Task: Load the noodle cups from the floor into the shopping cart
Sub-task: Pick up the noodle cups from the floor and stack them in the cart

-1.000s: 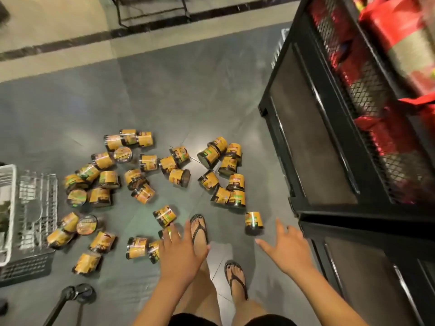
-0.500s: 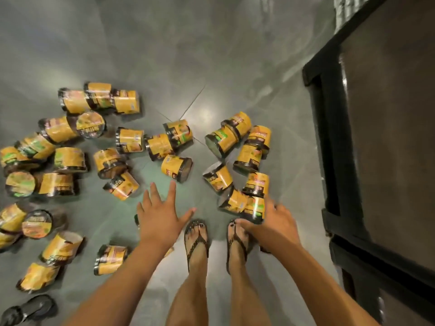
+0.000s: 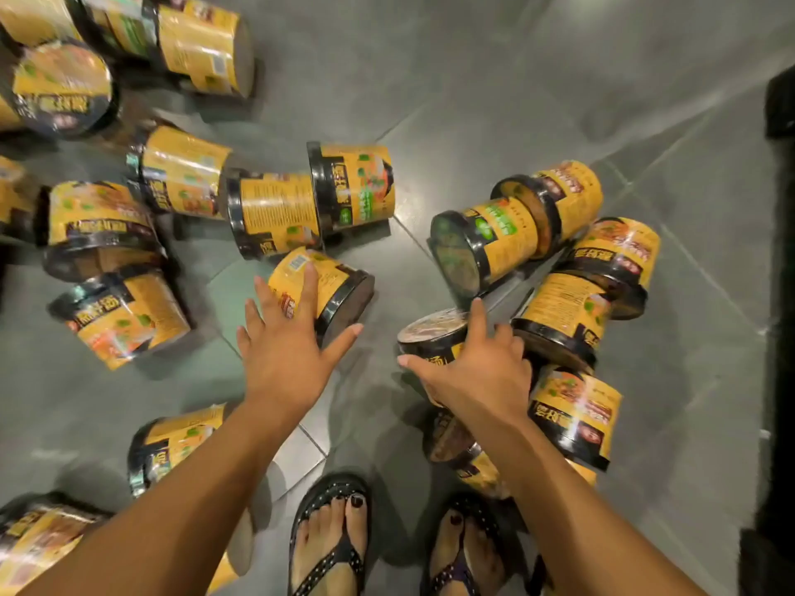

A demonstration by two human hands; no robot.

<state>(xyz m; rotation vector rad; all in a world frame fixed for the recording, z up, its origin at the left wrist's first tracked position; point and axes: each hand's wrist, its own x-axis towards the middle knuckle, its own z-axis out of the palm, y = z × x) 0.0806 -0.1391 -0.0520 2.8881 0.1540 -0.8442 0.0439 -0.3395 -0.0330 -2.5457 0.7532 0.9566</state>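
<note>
Yellow noodle cup (image 3: 327, 286) just beneath left grip (image 3: 284, 354).

The grey floor (image 3: 451, 71) is bare in the upper middle and on the right side, up to the black shelf unit (image 3: 779, 105). A narrow strip of bare floor runs between the left group of noodle cups (image 3: 275, 212) and the right group of noodle cups (image 3: 572, 303), down to the two sandalled feet (image 3: 331, 539). On the left the cups lie close together, many touching, with only small gaps.
</note>
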